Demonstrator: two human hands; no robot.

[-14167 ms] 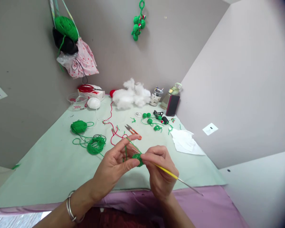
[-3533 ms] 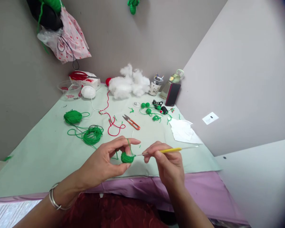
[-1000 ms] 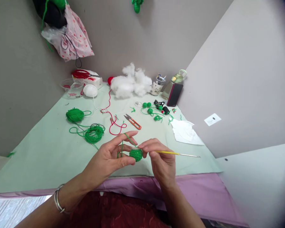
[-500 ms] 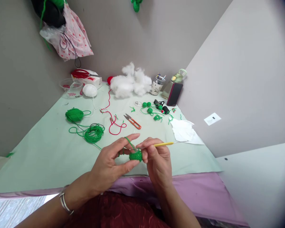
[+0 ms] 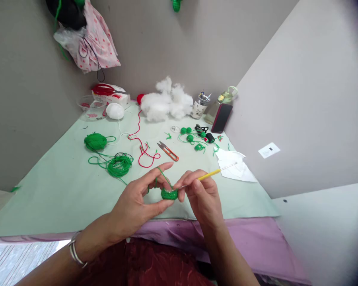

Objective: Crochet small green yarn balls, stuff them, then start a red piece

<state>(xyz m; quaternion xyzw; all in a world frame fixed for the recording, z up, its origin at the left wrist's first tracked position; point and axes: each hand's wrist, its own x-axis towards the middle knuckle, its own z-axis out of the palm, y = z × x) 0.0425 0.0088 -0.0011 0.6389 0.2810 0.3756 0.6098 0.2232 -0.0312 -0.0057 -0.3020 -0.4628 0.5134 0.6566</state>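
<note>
One green crochet piece [image 5: 168, 195] between left fingers [image 5: 155, 171], hook [image 5: 209, 174] touching.

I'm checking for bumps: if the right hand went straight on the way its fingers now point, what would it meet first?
Most likely the green crochet piece held in the left hand; the right hand, holding the hook, is close beside it, though whether they already touch is unclear.

No lettering is legible. Blurred red print [image 5: 96, 115] marks the clear plastic tub [image 5: 87, 113] left of the white yarn ball [image 5: 115, 111] and the white packet [image 5: 123, 99] behind that ball.
</note>
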